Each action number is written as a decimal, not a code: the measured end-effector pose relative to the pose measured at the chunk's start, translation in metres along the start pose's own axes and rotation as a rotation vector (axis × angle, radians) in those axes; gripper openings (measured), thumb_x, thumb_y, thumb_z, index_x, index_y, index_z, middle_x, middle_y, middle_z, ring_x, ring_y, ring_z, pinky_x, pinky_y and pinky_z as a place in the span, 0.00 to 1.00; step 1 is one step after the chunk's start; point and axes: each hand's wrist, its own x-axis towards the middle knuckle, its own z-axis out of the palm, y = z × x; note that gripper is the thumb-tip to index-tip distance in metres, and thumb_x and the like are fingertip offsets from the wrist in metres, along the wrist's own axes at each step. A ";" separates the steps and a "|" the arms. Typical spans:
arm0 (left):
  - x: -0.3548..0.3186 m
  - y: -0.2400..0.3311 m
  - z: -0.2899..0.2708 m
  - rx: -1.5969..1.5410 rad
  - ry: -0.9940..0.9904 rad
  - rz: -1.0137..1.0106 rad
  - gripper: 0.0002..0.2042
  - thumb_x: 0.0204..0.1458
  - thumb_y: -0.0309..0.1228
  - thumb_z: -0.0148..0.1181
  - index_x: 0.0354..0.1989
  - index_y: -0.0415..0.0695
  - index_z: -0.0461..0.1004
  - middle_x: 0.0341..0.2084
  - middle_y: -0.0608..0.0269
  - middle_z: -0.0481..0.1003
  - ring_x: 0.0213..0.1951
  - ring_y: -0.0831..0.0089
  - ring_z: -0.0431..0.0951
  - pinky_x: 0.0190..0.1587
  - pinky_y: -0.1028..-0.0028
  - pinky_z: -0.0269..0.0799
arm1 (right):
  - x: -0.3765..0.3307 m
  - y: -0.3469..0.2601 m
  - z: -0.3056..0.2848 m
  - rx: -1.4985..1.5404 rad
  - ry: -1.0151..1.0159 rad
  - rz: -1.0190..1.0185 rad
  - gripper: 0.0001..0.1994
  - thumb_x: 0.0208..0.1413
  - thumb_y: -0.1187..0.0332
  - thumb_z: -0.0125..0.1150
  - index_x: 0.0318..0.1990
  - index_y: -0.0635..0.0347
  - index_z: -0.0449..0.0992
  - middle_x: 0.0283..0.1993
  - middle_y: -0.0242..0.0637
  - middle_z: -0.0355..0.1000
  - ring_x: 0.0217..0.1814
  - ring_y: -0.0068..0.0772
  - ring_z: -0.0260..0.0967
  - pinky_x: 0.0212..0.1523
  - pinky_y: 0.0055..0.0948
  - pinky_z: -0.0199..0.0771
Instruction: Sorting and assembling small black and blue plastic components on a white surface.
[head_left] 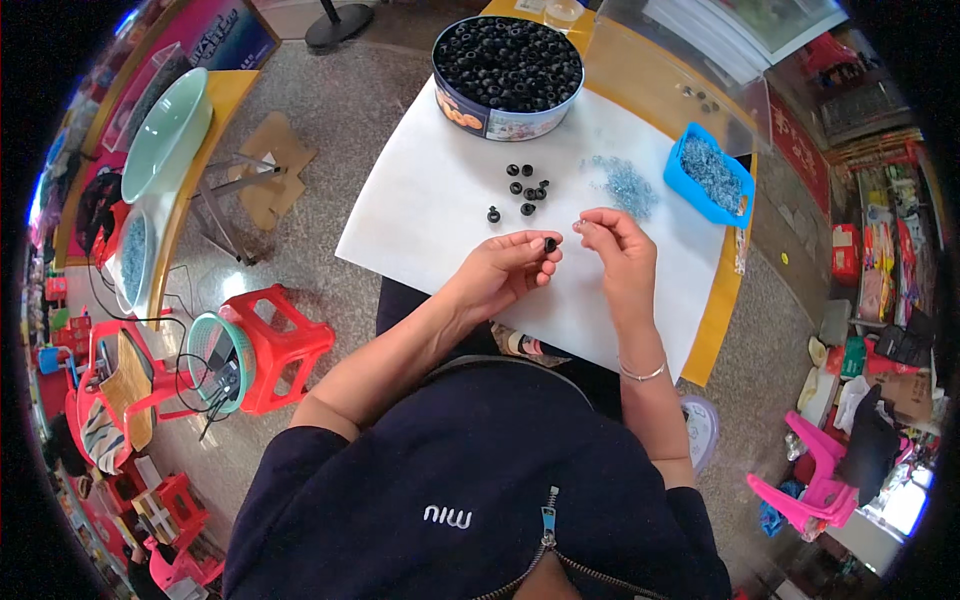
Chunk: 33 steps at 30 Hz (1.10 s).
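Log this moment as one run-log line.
left hand: holds black part | right hand: pinched, contents unclear | white sheet: loose black parts, pale-blue pieces | tub: black parts

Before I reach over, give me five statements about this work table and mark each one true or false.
1. The left hand holds a black piece. True.
2. The blue tub stands to the right of the round tin. True.
3. The tub is filled with black pieces. False: it is filled with clear, bluish pieces.
4. Apart from the one in the hand, every black piece is in the tin. False: several loose black pieces lie on the white sheet.
5. A bracelet circles the right wrist. True.
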 end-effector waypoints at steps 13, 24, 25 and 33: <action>0.000 0.001 0.011 0.182 0.023 0.081 0.10 0.59 0.28 0.53 0.46 0.37 0.74 0.30 0.65 0.76 0.32 0.79 0.74 0.39 0.80 0.71 | -0.025 -0.005 0.007 -0.290 -0.027 -0.324 0.10 0.49 0.80 0.59 0.40 0.60 0.79 0.37 0.36 0.70 0.38 0.29 0.69 0.39 0.25 0.70; -0.009 0.001 0.002 0.114 0.018 0.011 0.11 0.59 0.27 0.52 0.48 0.36 0.71 0.35 0.60 0.75 0.33 0.77 0.74 0.40 0.78 0.72 | -0.025 0.004 0.007 -0.385 0.066 -0.330 0.08 0.51 0.76 0.61 0.39 0.58 0.79 0.36 0.35 0.72 0.40 0.35 0.68 0.41 0.30 0.69; -0.013 0.002 0.001 0.112 -0.003 -0.009 0.11 0.59 0.27 0.52 0.48 0.36 0.71 0.36 0.60 0.75 0.33 0.77 0.74 0.40 0.78 0.72 | -0.022 0.005 0.007 -0.402 0.068 -0.334 0.08 0.51 0.75 0.61 0.39 0.58 0.79 0.36 0.35 0.72 0.41 0.35 0.68 0.42 0.30 0.69; -0.047 0.013 -0.010 0.164 0.002 -0.086 0.11 0.59 0.28 0.52 0.48 0.37 0.71 0.36 0.61 0.75 0.33 0.78 0.74 0.41 0.77 0.72 | 0.014 0.015 0.034 -0.630 -0.002 -0.582 0.07 0.47 0.75 0.61 0.36 0.58 0.78 0.34 0.34 0.70 0.40 0.37 0.66 0.43 0.34 0.63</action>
